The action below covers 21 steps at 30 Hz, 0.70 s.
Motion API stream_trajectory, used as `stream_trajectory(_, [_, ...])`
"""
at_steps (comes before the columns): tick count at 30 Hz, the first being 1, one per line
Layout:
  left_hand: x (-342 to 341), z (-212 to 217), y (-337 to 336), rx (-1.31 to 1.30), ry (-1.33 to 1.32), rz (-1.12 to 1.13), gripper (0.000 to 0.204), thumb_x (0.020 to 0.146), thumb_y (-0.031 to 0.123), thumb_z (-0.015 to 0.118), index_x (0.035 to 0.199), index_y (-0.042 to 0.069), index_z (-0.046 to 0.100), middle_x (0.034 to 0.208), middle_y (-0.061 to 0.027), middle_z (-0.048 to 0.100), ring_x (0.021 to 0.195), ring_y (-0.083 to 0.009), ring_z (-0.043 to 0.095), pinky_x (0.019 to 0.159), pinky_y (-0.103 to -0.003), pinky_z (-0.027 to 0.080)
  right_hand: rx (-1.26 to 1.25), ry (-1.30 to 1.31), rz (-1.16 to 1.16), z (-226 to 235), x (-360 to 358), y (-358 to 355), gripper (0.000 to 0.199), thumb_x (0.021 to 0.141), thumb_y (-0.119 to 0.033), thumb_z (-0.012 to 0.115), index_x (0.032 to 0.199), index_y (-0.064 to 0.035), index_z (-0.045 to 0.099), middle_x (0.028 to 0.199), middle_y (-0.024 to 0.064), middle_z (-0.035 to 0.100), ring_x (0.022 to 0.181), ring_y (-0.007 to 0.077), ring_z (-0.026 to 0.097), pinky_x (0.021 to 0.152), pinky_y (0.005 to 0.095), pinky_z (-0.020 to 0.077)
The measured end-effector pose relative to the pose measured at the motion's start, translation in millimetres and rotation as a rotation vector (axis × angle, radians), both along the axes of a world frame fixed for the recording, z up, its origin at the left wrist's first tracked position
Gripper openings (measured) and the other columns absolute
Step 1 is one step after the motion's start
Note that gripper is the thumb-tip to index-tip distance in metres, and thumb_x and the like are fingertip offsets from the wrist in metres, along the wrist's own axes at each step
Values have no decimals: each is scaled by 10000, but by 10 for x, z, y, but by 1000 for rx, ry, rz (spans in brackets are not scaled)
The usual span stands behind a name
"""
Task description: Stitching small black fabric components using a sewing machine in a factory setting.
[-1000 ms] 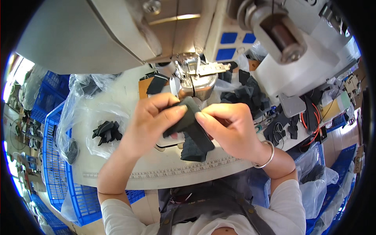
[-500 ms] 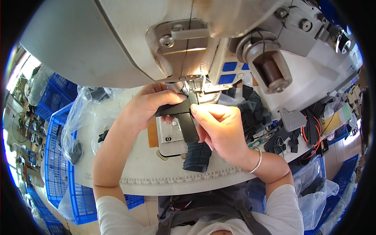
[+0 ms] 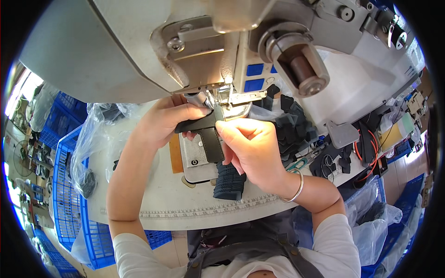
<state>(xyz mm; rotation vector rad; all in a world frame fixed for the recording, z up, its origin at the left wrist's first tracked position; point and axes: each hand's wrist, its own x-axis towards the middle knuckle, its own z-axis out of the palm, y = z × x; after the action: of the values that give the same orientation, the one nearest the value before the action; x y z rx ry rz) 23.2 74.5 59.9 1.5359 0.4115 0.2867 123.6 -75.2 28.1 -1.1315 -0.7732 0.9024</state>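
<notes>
A dark strap-like piece with a stitched tab (image 3: 212,144) lies under the lit needle area of a sewing machine (image 3: 125,41). My left hand (image 3: 160,121) is closed on its left part, thumb on top and fingertips below, close to the presser foot. My right hand (image 3: 255,150) pinches the piece at its right edge, just in front of the needle area. The needle tip itself cannot be made out. Below the tab a stack of dark ribbed-looking pieces (image 3: 229,184) rests on the white table (image 3: 153,199), near its printed ruler edge.
A heap of dark pieces (image 3: 294,127) lies right of the needle area. Scissors (image 3: 298,164), cords and an orange cable (image 3: 373,148) are farther right. Blue crates (image 3: 95,241) with clear plastic bags (image 3: 92,153) stand at the left. A thread spool holder (image 3: 301,67) juts from the machine.
The machine and table have shifted slightly left and up in view. Both hands keep their hold on the dark piece, which stays close to the needle area.
</notes>
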Motion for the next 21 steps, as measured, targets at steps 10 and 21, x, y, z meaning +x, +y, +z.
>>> stream_trajectory(10, [-5,-50,42,-28,-15,8,136,754,153,599,801,26,593,613,-39,571,471,-97,515,420,-200,377,31,5,-4,-45,-9,16,238,851,-142,518,653,-15,552,500,41,520,338,32,370,333,182,263])
stream_trajectory(21, [-71,4,-32,92,88,-58,178,783,222,617,775,46,595,594,19,541,478,-46,493,433,-177,375,21,-164,159,-76,6,-25,285,842,-154,536,591,-29,487,486,-38,462,443,1,395,380,183,293])
